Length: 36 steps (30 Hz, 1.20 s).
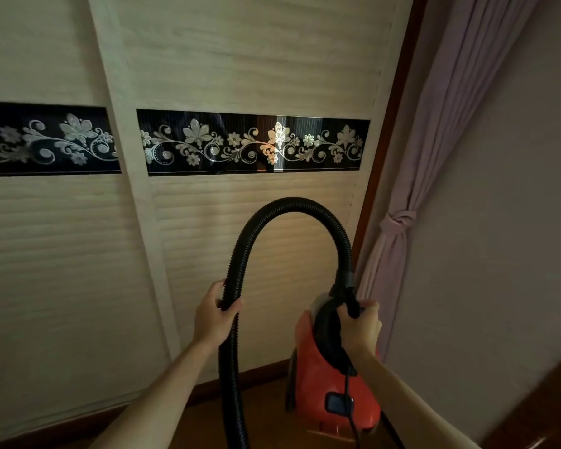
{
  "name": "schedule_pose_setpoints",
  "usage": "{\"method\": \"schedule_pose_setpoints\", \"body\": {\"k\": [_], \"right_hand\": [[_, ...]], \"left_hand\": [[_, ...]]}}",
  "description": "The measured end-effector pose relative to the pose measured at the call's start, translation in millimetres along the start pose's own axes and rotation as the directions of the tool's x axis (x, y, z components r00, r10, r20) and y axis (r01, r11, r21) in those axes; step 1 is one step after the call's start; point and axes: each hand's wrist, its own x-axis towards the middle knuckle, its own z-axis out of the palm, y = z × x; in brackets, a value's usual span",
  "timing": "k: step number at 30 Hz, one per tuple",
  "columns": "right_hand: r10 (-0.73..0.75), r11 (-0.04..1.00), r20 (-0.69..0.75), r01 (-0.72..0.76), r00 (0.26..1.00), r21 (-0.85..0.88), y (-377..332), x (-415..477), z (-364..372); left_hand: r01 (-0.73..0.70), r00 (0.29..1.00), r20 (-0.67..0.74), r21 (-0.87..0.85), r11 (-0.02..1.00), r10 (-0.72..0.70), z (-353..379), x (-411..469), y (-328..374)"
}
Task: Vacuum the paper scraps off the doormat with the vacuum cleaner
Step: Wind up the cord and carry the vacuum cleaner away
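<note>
A red canister vacuum cleaner (334, 393) stands upright near the corner, low and right of centre. Its black ribbed hose (292, 205) arches up from the top of the body and comes down on the left, running out of the bottom edge. My left hand (216, 314) grips the hose on its left, descending side. My right hand (360, 322) holds the black handle at the top of the vacuum body. A black cord (350, 413) hangs down the front of the body. No doormat or paper scraps are in view.
A pale sliding wardrobe door (208, 76) with a black floral band (253, 142) fills the view straight ahead. A tied pink curtain (399, 222) hangs at right beside a plain wall. Dark wooden floor (266, 413) shows at the bottom.
</note>
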Motion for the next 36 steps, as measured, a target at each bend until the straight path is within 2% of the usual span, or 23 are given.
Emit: {"method": "schedule_pose_setpoints", "body": {"k": [11, 25, 31, 36], "right_hand": [[0.092, 0.996, -0.146, -0.087, 0.985, 0.034, 24, 68, 27], [0.225, 0.974, -0.333, -0.219, 0.916, 0.056, 70, 163, 48], [0.267, 0.961, -0.432, -0.271, 0.861, 0.054, 88, 178, 38], [0.333, 0.936, -0.520, -0.342, 0.787, 0.081, 107, 186, 31]], "left_hand": [[-0.048, 0.986, 0.161, -0.002, 0.999, 0.047, 70, 92, -12], [-0.079, 0.923, 0.376, -0.033, 0.996, 0.086, 186, 202, -12], [-0.130, 0.873, 0.467, -0.057, 0.990, 0.141, 236, 222, 0], [-0.149, 0.813, 0.557, -0.079, 0.986, 0.168, 281, 237, 7]]}}
